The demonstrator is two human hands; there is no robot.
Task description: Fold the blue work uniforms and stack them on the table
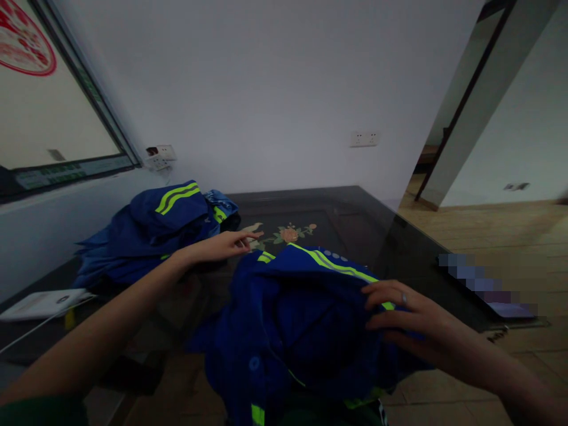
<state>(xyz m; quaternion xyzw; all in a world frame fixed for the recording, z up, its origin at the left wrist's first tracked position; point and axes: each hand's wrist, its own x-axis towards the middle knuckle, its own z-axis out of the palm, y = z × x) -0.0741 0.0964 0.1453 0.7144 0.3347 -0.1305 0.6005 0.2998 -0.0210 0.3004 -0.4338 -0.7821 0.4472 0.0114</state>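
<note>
A blue work jacket [310,313] with yellow-green reflective stripes lies bunched at the table's near edge and hangs down toward me. My right hand [402,310], with a ring on one finger, is curled over the jacket's right side by a stripe; its thumb is hidden. My left hand [233,244] reaches over the dark table just beyond the jacket's left part, fingers stretched out and nothing visible in them. Farther left is a heap of folded blue clothes [155,222] with similar stripes.
The dark table [355,207] has a painted flower design and stands against a white wall. A white device [42,305] with a cable lies at the left edge. At the right edge is a blurred flat item [483,290]. Sockets [364,139] are on the wall.
</note>
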